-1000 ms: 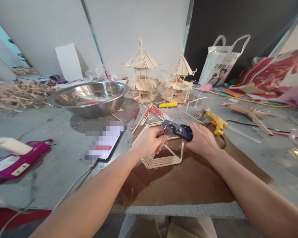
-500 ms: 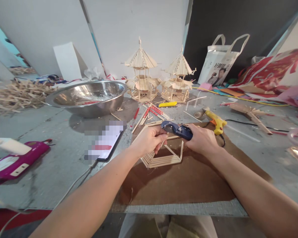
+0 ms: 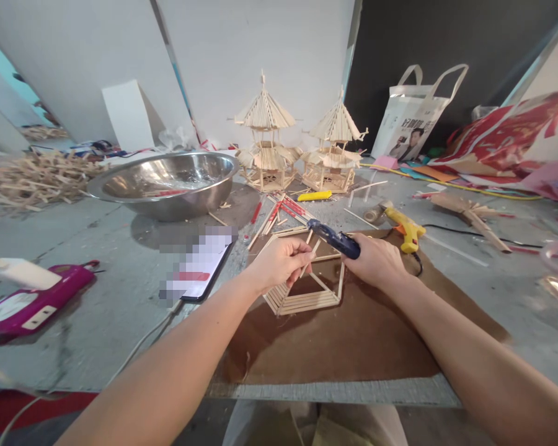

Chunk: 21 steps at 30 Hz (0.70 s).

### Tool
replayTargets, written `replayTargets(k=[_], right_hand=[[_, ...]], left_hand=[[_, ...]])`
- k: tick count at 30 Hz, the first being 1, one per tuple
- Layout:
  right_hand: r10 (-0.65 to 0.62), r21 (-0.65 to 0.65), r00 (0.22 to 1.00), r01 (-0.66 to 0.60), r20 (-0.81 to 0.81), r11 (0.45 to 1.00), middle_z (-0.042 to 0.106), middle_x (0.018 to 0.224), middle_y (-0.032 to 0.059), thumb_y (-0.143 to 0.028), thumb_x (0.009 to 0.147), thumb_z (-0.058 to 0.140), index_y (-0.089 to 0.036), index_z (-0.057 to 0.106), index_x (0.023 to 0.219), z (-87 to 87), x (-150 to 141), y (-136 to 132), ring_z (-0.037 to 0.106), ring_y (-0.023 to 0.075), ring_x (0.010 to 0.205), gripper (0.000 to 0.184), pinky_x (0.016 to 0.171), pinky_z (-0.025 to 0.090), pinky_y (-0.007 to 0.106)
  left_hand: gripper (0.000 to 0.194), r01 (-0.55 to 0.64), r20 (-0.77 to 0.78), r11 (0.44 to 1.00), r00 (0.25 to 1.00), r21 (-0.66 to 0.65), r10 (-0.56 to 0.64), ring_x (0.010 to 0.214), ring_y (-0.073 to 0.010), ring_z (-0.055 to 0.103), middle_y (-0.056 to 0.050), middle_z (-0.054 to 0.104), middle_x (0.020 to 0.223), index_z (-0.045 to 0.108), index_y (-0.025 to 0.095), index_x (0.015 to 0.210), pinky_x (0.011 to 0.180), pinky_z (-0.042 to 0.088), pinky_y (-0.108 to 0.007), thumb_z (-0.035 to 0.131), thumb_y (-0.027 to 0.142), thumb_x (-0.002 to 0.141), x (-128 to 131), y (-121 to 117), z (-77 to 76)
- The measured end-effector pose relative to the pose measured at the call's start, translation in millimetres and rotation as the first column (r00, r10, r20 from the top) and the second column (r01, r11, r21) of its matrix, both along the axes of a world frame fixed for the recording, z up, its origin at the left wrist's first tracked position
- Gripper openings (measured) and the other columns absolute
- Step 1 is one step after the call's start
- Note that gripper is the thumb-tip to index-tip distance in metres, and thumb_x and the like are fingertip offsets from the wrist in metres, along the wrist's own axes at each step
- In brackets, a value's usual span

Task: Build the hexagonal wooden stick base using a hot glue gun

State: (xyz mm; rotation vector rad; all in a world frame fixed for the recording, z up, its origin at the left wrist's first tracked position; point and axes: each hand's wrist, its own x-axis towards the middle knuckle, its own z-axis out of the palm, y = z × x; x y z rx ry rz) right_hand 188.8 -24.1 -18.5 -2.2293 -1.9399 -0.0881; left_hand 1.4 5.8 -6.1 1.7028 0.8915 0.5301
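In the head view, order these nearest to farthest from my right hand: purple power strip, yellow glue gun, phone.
From your right hand:
1. Yellow glue gun, just beyond, slightly right.
2. Phone, left of both hands.
3. Purple power strip, far left.

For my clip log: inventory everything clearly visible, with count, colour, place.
sheet: one, brown, front centre
stick frame: one, pale, on sheet
pagoda models: two, pale, back centre
bowl: one, silver, back left
stick pile: one, tan, far left
phone: one, dark-edged, left
power strip: one, purple, left
glue gun: one, yellow, right
loose sticks: several, pale-and-red, centre
bag: one, white, back right
papers: several, multicoloured, back right
single stick: one, pale, above sheet
hand tool: one, blue, above sheet
left hand: one, bare, holding that stick
right hand: one, bare, gripping tool
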Motion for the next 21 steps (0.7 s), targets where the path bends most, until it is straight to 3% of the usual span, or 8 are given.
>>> replayTargets(k=[5,8,12,16,21], right_hand=[[-0.136,0.005,0.991,0.136,-0.01,0.991,0.062,0.081,0.0099,-0.06,0.068,0.033,-0.019,0.053,0.096,-0.5,10,5,0.057,0.0256,0.076,0.054,0.057,0.037,0.032],[-0.139,0.028,0.99,0.139,-0.005,0.99,0.06,0.087,0.0128,-0.069,0.063,0.029,-0.016,0.049,0.1,-5.6,16,9,0.056,0.0273,0.08,0.068,0.058,0.038,0.033],[-0.116,-0.013,0.993,0.116,0.022,0.993,0.059,0.089,0.0138,-0.071,0.063,0.025,-0.016,0.047,0.104,-12.8,22,13,0.055,0.0282,0.082,0.072,0.059,0.037,0.034],[-0.097,-0.041,0.993,0.099,0.061,0.994,0.058,0.092,0.0149,-0.069,0.065,0.026,-0.015,0.047,0.105,-15.2,21,14,0.054,0.0281,0.085,0.071,0.063,0.037,0.035],[-0.091,-0.025,0.989,0.095,0.119,0.995,0.056,0.094,0.0166,-0.065,0.068,0.026,-0.012,0.048,0.104,-16.9,20,15,0.052,0.0283,0.087,0.068,0.068,0.035,0.036]], left_hand=[[0.019,-0.016,-0.141,0.988,0.989,0.151,0.038,0.044,-0.0045,0.045,0.0,0.059,0.061,0.054,0.013,0.072,0.045,0.035,-0.018,0.047,0.031,0.072,-2,0,3.5],[0.018,0.029,-0.266,0.962,0.963,0.272,0.047,0.058,-0.009,0.053,0.0,0.061,0.062,0.059,0.015,0.07,0.057,0.038,-0.021,0.051,0.032,0.068,-3,2,1.6],[0.019,0.11,-0.413,0.919,0.909,0.378,0.061,0.057,-0.0117,0.053,-0.001,0.062,0.062,0.064,0.018,0.068,0.053,0.035,-0.022,0.053,0.032,0.065,-4,3,-5.3],[0.014,0.167,-0.479,0.899,0.876,0.405,0.053,0.055,-0.0115,0.052,-0.001,0.062,0.061,0.065,0.019,0.065,0.051,0.032,-0.022,0.054,0.028,0.062,-2,1,-7.7],[0.013,0.26,-0.559,0.901,0.829,0.346,-0.024,0.051,-0.0096,0.05,0.001,0.062,0.058,0.065,0.019,0.061,0.048,0.03,-0.02,0.052,0.022,0.06,0,-4,-3.3]])
